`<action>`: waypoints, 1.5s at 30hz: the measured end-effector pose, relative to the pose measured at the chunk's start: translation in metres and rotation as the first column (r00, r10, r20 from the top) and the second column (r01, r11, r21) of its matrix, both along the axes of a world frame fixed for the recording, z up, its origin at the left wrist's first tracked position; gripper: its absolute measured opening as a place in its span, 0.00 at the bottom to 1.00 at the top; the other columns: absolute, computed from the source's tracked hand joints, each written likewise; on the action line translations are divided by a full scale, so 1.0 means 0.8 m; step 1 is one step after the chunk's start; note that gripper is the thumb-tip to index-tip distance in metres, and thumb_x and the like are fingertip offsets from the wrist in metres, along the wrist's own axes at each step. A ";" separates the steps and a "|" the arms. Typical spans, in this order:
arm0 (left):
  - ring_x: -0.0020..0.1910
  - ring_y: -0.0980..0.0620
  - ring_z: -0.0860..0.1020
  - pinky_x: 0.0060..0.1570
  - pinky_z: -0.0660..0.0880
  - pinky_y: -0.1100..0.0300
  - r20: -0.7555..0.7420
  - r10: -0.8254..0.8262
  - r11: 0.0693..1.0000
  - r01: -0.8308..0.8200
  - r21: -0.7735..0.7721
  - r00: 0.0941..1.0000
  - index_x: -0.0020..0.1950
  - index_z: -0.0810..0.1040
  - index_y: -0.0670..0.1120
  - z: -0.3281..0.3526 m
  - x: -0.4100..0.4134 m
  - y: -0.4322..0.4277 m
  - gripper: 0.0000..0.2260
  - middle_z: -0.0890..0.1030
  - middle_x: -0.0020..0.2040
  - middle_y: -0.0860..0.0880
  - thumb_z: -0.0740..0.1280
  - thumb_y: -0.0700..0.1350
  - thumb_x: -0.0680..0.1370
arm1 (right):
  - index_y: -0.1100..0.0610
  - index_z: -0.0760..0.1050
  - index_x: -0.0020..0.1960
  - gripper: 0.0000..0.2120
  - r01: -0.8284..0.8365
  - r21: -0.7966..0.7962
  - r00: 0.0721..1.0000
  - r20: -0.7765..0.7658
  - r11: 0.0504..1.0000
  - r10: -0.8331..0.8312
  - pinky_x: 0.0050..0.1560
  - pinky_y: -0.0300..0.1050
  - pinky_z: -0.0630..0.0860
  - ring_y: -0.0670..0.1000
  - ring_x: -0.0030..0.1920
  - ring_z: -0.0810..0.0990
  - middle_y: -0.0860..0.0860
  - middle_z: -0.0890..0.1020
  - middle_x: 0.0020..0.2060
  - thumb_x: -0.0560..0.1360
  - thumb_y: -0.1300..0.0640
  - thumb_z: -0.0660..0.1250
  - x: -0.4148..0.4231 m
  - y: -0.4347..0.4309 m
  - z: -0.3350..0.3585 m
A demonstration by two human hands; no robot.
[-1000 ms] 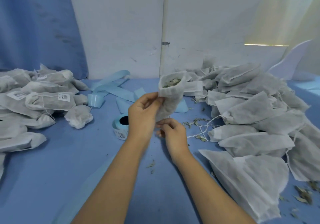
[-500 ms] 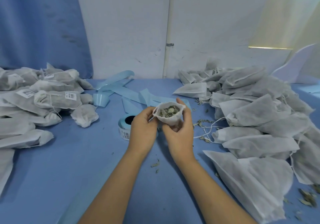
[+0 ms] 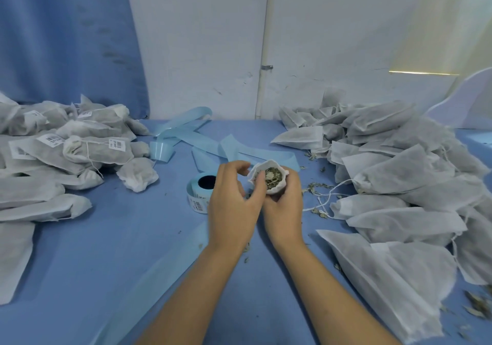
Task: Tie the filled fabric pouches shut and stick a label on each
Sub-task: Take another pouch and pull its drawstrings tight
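— Blue table [image 3: 106, 238] under us. Where is our pouch [image 3: 269, 178]?
— Middle, top open. Our right hand [image 3: 286, 211] curls round it. Our left hand [image 3: 230, 203] curls at its nine o'clock rim; we cannot tell if it grips.

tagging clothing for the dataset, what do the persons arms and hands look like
Both forearms are bare to the frame edge, no sleeve showing. The left hand and right hand carry no gloves, rings, watch or wristband that I can see.

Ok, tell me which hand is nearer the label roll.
Left. The left hand sits right beside the label roll, just right of it; the right hand is farther right, gripping the open pouch.
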State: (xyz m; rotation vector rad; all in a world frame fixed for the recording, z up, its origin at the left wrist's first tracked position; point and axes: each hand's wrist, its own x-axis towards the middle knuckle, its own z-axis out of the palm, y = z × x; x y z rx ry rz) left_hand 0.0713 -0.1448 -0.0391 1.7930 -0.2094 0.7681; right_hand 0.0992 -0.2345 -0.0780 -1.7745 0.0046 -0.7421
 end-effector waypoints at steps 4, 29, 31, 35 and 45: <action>0.30 0.59 0.70 0.34 0.66 0.69 -0.225 -0.045 0.983 0.003 -0.181 0.973 0.41 0.74 0.50 0.007 0.009 -0.003 0.05 0.74 0.35 0.54 0.68 0.45 0.77 | 0.54 0.71 0.60 0.17 -0.015 0.027 1.000 -0.019 1.000 0.016 0.51 0.38 0.74 0.47 0.51 0.76 0.48 0.76 0.52 0.74 0.62 0.69 -0.002 -0.001 0.003; 0.38 0.64 0.74 0.39 0.70 0.70 -0.177 -0.061 0.994 0.076 0.079 0.982 0.45 0.73 0.52 -0.001 0.005 0.007 0.04 0.77 0.39 0.57 0.63 0.43 0.78 | 0.52 0.69 0.64 0.25 -0.131 0.215 0.991 0.006 0.968 0.132 0.57 0.41 0.76 0.45 0.58 0.77 0.52 0.75 0.62 0.72 0.71 0.67 -0.007 0.001 0.014; 0.41 0.62 0.73 0.40 0.68 0.69 -0.119 -0.041 0.983 0.061 0.171 0.992 0.46 0.75 0.49 -0.006 0.005 0.011 0.03 0.75 0.39 0.56 0.64 0.42 0.78 | 0.50 0.61 0.73 0.31 -0.183 0.268 0.980 -0.023 0.946 0.196 0.64 0.38 0.72 0.43 0.64 0.73 0.48 0.69 0.69 0.75 0.70 0.63 -0.007 0.000 0.014; 0.42 0.61 0.72 0.40 0.66 0.73 -0.068 -0.046 0.965 0.062 0.256 0.997 0.48 0.77 0.43 -0.015 0.007 0.017 0.03 0.74 0.41 0.53 0.64 0.39 0.79 | 0.48 0.49 0.78 0.34 -0.167 0.281 0.972 -0.112 0.945 0.205 0.62 0.41 0.73 0.41 0.58 0.77 0.49 0.73 0.66 0.79 0.64 0.60 -0.005 -0.002 0.012; 0.41 0.67 0.75 0.41 0.69 0.75 -0.117 -0.072 0.994 0.080 0.067 0.990 0.41 0.71 0.58 -0.015 0.015 0.021 0.12 0.77 0.39 0.58 0.64 0.42 0.80 | 0.48 0.66 0.70 0.23 -0.101 0.172 0.982 -0.141 0.980 0.126 0.62 0.46 0.73 0.50 0.61 0.74 0.48 0.73 0.64 0.76 0.57 0.66 -0.017 0.005 0.022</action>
